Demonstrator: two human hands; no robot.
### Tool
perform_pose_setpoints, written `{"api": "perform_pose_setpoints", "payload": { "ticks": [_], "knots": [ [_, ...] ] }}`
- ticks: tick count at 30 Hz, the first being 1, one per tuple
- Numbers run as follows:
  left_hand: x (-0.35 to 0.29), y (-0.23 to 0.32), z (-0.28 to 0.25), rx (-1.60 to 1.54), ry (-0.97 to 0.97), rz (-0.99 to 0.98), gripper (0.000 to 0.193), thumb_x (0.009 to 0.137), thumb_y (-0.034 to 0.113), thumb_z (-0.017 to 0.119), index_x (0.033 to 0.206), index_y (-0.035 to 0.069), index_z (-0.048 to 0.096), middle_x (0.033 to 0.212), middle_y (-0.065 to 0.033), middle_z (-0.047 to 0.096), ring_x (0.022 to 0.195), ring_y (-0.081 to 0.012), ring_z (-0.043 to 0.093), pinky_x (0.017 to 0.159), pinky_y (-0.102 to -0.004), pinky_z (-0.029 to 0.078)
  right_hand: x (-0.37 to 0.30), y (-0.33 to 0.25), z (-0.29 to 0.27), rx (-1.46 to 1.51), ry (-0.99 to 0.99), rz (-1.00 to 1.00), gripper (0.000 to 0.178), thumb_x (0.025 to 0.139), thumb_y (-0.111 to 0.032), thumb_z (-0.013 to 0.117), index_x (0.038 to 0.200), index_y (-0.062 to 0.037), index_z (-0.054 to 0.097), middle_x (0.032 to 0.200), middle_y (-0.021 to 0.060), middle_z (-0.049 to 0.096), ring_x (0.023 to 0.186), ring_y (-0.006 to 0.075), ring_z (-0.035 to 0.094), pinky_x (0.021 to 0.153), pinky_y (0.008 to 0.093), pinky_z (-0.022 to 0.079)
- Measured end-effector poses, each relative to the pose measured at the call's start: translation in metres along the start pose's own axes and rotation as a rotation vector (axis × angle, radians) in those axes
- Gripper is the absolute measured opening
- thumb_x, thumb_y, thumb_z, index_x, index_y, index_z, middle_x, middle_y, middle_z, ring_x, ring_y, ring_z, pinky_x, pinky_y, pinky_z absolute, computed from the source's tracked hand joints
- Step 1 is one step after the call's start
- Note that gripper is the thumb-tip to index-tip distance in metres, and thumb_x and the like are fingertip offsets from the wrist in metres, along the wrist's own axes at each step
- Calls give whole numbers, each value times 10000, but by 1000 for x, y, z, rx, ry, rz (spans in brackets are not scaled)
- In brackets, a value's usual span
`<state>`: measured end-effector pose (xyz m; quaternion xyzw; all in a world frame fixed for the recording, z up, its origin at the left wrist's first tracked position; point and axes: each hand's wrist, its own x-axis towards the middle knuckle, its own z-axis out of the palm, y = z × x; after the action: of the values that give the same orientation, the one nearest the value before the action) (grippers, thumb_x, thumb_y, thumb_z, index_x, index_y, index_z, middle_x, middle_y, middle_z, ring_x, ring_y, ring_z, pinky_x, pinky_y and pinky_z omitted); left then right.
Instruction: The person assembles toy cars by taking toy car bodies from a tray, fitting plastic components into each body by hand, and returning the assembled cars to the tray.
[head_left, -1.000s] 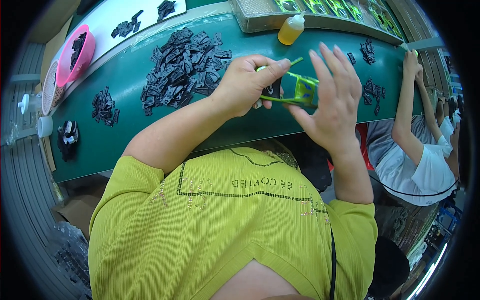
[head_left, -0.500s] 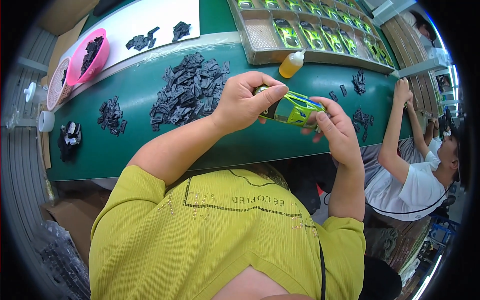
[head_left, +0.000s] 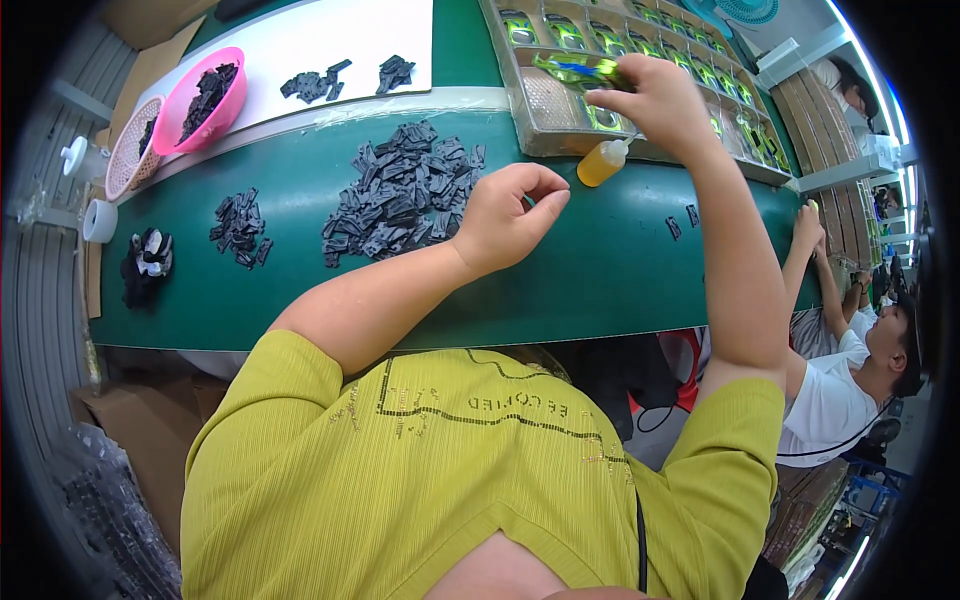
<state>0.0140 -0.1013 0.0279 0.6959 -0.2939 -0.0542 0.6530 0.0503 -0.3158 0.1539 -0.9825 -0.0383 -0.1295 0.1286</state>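
Note:
My right hand (head_left: pixel 668 108) reaches out over the divided tray (head_left: pixel 560 143) and grips a green and black toy car body (head_left: pixel 578 72) between thumb and fingers. The car body is above a compartment at the tray's near left corner. My left hand (head_left: pixel 508 218) hovers over the green table, its fingers curled and thumb close to the index finger, with nothing visible in it. Just left of that hand lies a big heap of small black plastic parts (head_left: pixel 400 195). A squeeze bottle of yellow liquid (head_left: pixel 602 163) stands tilted-looking by the tray's near wall.
Smaller piles of black parts lie at the left (head_left: pixel 240 228) and on a white board (head_left: pixel 370 30). A pink bowl (head_left: pixel 235 105) and a pale basket (head_left: pixel 118 170) stand far left. A person in a white shirt (head_left: pixel 835 400) works at the right.
My left hand has let go of the car body and stayed over the table. The right hand has carried the car body away and up to the tray. The view has shifted slightly.

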Motion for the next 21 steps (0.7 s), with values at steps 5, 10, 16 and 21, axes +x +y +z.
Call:
{"api": "perform_pose_setpoints", "payload": {
  "ticks": [5, 10, 16, 21],
  "knots": [
    [10, -5, 7, 187, -8, 5, 270, 857, 145, 716, 1069, -13, 663, 989, -114, 679, 799, -170, 674, 709, -291, 539, 33, -15, 25, -143, -228, -91, 355, 821, -343, 776, 950, -15, 730, 871, 133, 719, 799, 251, 682, 730, 378, 523],
    [41, -7, 36, 469, 69, 86, 455, 800, 285, 759, 1109, -24, 632, 1037, -175, 667, 884, -263, 681, 820, -384, 531, 49, 3, 22, 65, -421, -109, 295, 854, -293, 745, 1008, -41, 749, 919, 102, 738, 822, 219, 686, 786, 362, 533],
    [61, 7, 53, 752, -32, -126, 466, 789, 421, 749, 980, 12, 636, 976, -183, 691, 922, -377, 669, 800, -460, 532, 52, 47, 25, 218, -304, 263, 362, 781, -282, 686, 1044, -41, 742, 884, 139, 732, 751, 264, 696, 717, 384, 554],
    [41, 4, 43, 645, 56, -1, 394, 751, 384, 752, 896, 36, 641, 920, -189, 678, 879, -392, 658, 776, -477, 523, 35, 54, 57, 63, -258, 316, 490, 784, -413, 705, 1094, -35, 723, 1014, 194, 716, 906, 313, 696, 825, 404, 544]
  ]
}}
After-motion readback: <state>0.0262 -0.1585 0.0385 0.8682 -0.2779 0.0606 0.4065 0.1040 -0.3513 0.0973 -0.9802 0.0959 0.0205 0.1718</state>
